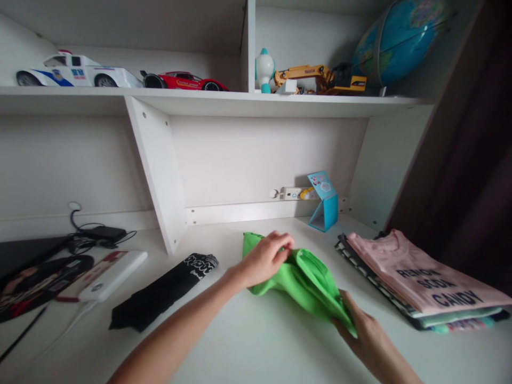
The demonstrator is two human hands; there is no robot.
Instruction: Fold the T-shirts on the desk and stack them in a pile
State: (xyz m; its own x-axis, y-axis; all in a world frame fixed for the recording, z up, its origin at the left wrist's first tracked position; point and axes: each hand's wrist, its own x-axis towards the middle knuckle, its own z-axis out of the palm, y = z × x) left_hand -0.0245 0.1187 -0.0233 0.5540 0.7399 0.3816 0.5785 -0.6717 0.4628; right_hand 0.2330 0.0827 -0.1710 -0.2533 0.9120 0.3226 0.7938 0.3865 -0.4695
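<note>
Green cloth [296, 296], one, at middle of white desk [240, 346], between one black folded cloth [164, 293] and one pile of folded clothes [424, 277] (layers I cannot count; stacked probably for saving space) | left hand [266, 258]: fingers curled, grasping its far side | right hand [356, 320]: gripping its near right end | two holding places, probably for spreading the fabric

Creased, matt cloth forms the green garment [294, 290] at five o'clock; the pink T-shirt [424, 274] at four is matt cloth too. Glossy plastic-looking globe [406, 45] at two, red toy sports car [184, 81] at eleven. Smooth, pale worktop [256, 341] at six.
</note>
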